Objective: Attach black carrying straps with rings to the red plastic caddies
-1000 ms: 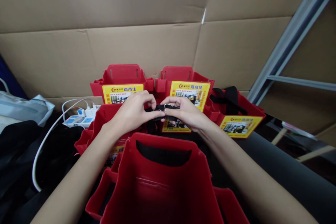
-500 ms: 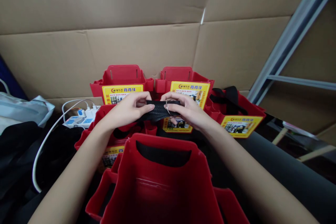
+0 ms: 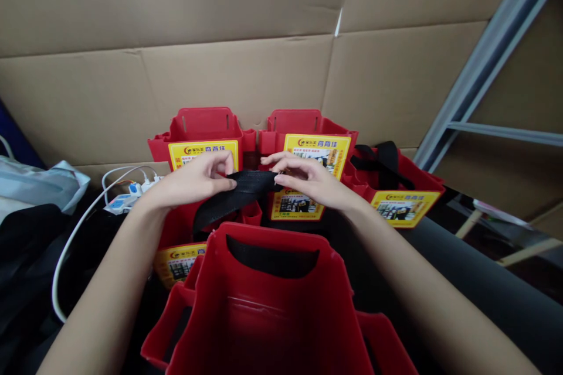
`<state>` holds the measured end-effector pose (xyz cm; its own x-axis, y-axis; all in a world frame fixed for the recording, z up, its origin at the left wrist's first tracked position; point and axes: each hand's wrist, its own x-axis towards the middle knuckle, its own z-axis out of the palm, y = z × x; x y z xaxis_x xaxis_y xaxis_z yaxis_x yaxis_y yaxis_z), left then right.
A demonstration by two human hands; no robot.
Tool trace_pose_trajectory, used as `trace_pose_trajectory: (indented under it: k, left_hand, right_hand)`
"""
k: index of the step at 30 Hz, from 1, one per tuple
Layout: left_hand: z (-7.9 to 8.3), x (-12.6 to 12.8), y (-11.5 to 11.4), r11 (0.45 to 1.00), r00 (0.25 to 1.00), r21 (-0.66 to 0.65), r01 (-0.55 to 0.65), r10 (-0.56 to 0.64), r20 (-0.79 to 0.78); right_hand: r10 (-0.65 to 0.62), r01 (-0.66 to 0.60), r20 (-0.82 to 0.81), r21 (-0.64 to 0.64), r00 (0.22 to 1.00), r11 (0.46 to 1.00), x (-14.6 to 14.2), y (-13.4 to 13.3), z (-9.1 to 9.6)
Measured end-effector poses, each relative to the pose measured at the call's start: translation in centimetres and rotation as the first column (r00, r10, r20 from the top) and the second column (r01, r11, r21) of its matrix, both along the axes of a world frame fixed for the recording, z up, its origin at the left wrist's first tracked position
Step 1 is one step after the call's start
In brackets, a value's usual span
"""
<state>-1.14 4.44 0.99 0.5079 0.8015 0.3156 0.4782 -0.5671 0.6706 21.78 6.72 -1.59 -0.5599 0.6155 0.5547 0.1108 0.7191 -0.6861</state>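
My left hand (image 3: pixel 197 179) and my right hand (image 3: pixel 303 179) both pinch a black webbing strap (image 3: pixel 237 194) held above a red plastic bin (image 3: pixel 272 310) that stands close in front of me. The strap runs from my fingers down to the left and disappears behind the bin's rim. A black band shows through the handle slot in the bin's far wall. Beyond my hands stand more red bins with yellow labels: one at back left (image 3: pixel 203 135), one at back middle (image 3: pixel 314 140).
A third labelled red bin (image 3: pixel 407 187) at the right holds another black strap (image 3: pixel 382 159). A white power strip (image 3: pixel 127 196) with a white cable lies at the left by dark cloth. Cardboard sheets (image 3: pixel 220 70) form the back wall. A grey metal shelf frame (image 3: pixel 479 70) rises at right.
Both hands have lifted slightly and moved apart, drawing the black strap out longer and flatter between them. The metal ring seen earlier at my right fingers is no longer visible.
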Motion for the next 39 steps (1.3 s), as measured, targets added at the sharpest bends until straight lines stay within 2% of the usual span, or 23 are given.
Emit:
trace_pose_trajectory:
  k: [5, 8, 10, 12, 17, 22, 26, 30, 32, 36, 39]
  left_hand:
    - [-0.4, 1.1, -0.5, 0.991, 1.0, -0.133, 0.007, -0.009, -0.012]
    - [-0.3, 1.1, -0.2, 0.993, 0.999, -0.114, 0.011, -0.007, 0.039]
    - [-0.1, 0.5, 0.1, 0.995, 0.994, -0.083, -0.049, 0.057, 0.097]
    - [0.1, -0.3, 0.3, 0.991, 0.982, -0.075, -0.107, 0.117, 0.151]
    - [0.3, -1.0, 0.5, 0.985, 0.968, -0.097, -0.14, 0.157, 0.198]
    - [0.0, -0.7, 0.3, 0.961, 0.965, -0.248, -0.119, 0.171, 0.2]
    - [0.0, -1.1, 0.5, 0.962, 0.975, -0.179, -0.206, 0.217, 0.04]
    - [0.2, -1.4, 0.7, 0.979, 0.984, -0.104, -0.173, 0.168, -0.058]
    - [0.2, -1.4, 0.7, 0.981, 0.986, -0.097, -0.166, 0.164, -0.032]
    - [0.1, -1.2, 0.7, 0.969, 0.97, -0.088, -0.229, 0.235, 0.063]
    - [-0.1, -0.9, 0.7, 0.969, 0.946, -0.093, -0.229, 0.244, 0.214]
  right_hand:
    - [-0.071, 0.073, -0.05, 0.028, 0.996, 0.997, -0.5, -0.5, -0.2]
    - [-0.008, 0.005, -0.05, -0.065, 0.999, 0.998, -0.4, -0.4, -0.3]
    - [0.023, -0.032, -0.068, -0.127, 0.997, 0.991, -0.1, 0.0, -0.4]
    - [-0.003, -0.014, -0.116, -0.144, 0.993, 0.989, 0.4, 0.5, -0.4]
    - [-0.073, 0.056, -0.151, -0.111, 0.986, 0.992, 1.1, 1.3, -0.4]
    - [-0.176, 0.176, -0.214, -0.022, 0.961, 0.984, 0.7, 1.3, -0.3]
    - [-0.197, 0.196, -0.231, -0.026, 0.953, 0.98, 0.5, 1.0, -0.3]
    - [-0.173, 0.166, -0.23, -0.049, 0.958, 0.985, 0.7, 1.0, -0.2]
    - [-0.171, 0.16, -0.238, -0.064, 0.956, 0.985, 0.9, 1.2, -0.1]
    - [-0.163, 0.148, -0.228, -0.082, 0.96, 0.986, 1.3, 1.2, 0.1]
    - [-0.159, 0.147, -0.2, -0.073, 0.967, 0.986, 1.5, 0.8, 0.4]
